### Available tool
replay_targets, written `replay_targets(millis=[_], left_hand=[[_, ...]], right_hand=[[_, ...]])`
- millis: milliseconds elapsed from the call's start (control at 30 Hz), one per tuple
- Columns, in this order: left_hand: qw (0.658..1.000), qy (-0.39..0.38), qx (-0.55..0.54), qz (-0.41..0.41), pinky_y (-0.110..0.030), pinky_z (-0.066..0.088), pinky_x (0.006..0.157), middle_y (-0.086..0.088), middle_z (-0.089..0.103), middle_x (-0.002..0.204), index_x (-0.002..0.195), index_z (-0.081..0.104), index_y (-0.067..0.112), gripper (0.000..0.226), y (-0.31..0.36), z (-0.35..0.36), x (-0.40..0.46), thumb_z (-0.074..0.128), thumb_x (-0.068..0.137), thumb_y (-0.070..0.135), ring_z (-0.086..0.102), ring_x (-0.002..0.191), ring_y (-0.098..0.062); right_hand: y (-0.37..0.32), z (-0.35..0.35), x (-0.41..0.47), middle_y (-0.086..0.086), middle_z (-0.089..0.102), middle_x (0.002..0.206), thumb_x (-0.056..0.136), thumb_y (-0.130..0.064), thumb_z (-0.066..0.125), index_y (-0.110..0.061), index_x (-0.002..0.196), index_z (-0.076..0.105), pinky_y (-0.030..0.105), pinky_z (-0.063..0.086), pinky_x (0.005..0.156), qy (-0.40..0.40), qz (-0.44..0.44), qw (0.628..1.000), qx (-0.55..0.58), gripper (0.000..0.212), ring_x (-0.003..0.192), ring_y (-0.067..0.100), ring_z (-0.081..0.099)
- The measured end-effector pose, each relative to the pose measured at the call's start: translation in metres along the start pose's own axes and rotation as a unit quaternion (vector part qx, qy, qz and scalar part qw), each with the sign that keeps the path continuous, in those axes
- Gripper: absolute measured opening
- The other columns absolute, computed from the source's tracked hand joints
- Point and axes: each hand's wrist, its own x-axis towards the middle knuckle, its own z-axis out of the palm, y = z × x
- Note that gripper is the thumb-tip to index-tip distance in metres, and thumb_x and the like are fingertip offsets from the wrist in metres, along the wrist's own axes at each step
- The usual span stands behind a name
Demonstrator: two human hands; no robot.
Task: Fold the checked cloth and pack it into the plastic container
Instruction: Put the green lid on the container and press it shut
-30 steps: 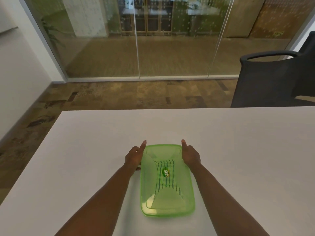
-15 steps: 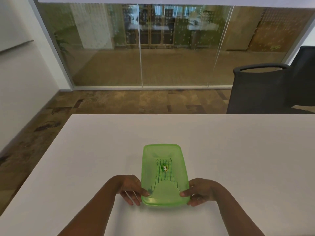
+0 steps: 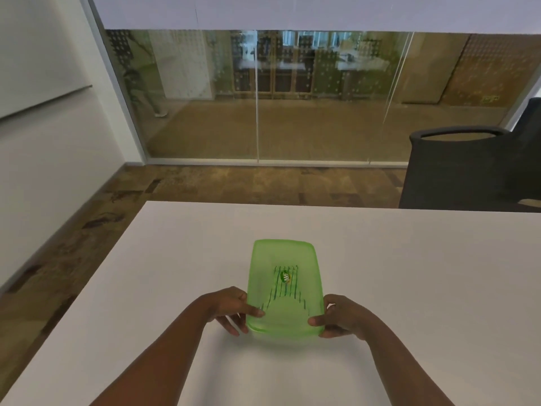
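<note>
A translucent green plastic container (image 3: 282,256) with its lid on lies on the white table (image 3: 409,273), its long side pointing away from me. Through the lid I see the checked cloth (image 3: 288,291) as dark stripes, with a small oval label over it. My left hand (image 3: 231,307) grips the container's near left corner, thumb on the lid and fingers below. My right hand (image 3: 341,316) grips the near right corner the same way. The near end looks slightly raised off the table.
A dark office chair (image 3: 468,168) stands beyond the table's far right edge. A glass wall (image 3: 257,95) runs across the back, with carpeted floor between it and the table. A white wall is on the left.
Both hands moved from the container's far corners to its near corners and took hold there. The view has tilted up, and the container's near end appears slightly lifted.
</note>
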Motion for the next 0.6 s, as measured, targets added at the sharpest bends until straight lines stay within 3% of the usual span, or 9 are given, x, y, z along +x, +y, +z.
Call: replay_targets(millis=[200,300,400,500,600], left_hand=[[0.991,0.119,-0.067,0.009,-0.022,0.056,0.045,-0.007,0.066,0.077,0.079,0.057,0.012,0.027,-0.002,-0.033,-0.017,0.073,0.076,0.033,0.066,0.058,-0.014],[0.970,0.201,-0.136,0.022,-0.025,0.057,0.043,-0.013,0.060,0.081,0.066,0.041,0.011,0.040,-0.013,-0.054,-0.025,0.078,0.072,0.026,0.061,0.063,-0.021],[0.946,0.264,-0.182,0.042,-0.023,0.054,0.038,-0.016,0.054,0.088,0.066,0.039,0.012,0.041,-0.024,-0.072,-0.031,0.079,0.071,0.022,0.056,0.067,-0.024],[0.925,0.331,-0.178,0.062,-0.021,0.047,0.035,-0.011,0.052,0.079,0.071,0.041,0.014,0.037,-0.038,-0.089,-0.034,0.077,0.073,0.025,0.051,0.060,-0.019],[0.906,0.378,-0.178,0.064,-0.023,0.042,0.044,-0.004,0.048,0.071,0.075,0.043,0.014,0.034,-0.055,-0.110,-0.034,0.075,0.075,0.026,0.047,0.060,-0.016]], right_hand=[[-0.037,0.029,0.015,0.007,0.063,0.076,0.069,-0.006,0.079,-0.009,0.077,0.050,0.018,0.057,0.049,0.008,-0.048,0.999,0.022,0.031,0.043,0.009,0.063],[-0.056,0.051,0.029,0.008,0.063,0.075,0.067,-0.008,0.081,-0.012,0.068,0.046,0.019,0.056,0.046,0.020,-0.069,0.997,0.025,0.035,0.042,0.010,0.062],[-0.074,0.075,0.042,0.007,0.062,0.070,0.064,-0.011,0.084,-0.014,0.062,0.046,0.020,0.056,0.044,0.040,-0.091,0.995,0.012,0.038,0.038,0.010,0.061],[-0.096,0.100,0.057,0.004,0.060,0.068,0.062,-0.014,0.086,-0.015,0.061,0.044,0.019,0.056,0.045,0.055,-0.108,0.993,-0.007,0.042,0.037,0.009,0.060],[-0.117,0.125,0.074,0.000,0.059,0.066,0.064,-0.016,0.085,-0.017,0.060,0.043,0.021,0.056,0.050,0.056,-0.130,0.989,-0.034,0.043,0.042,0.011,0.060]])
